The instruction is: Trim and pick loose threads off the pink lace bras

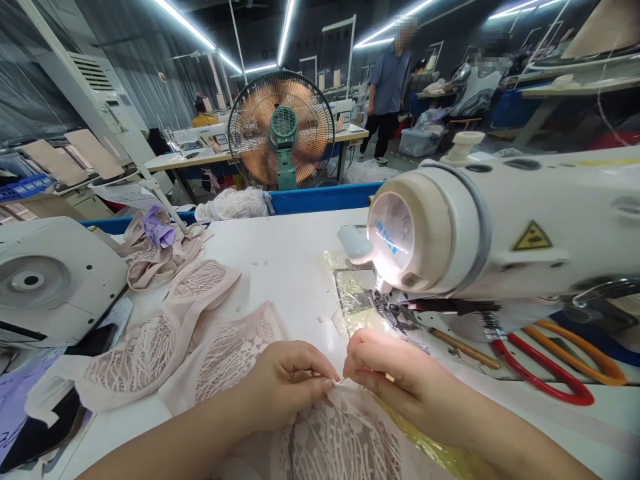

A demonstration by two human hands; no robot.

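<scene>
Pinching a piece of beige lace (345, 440) at bottom centre of the frame, by its top edge, between thumb and fingers of the left hand (290, 380) and right hand (400, 380), with fingertips almost together. Held below and left of a sewing machine (525, 230) at the frame's right, with red- and orange-handled scissors (575, 398) at lower right. Near a lace bra (135, 353) on the white table (295, 260) at lower left.
</scene>
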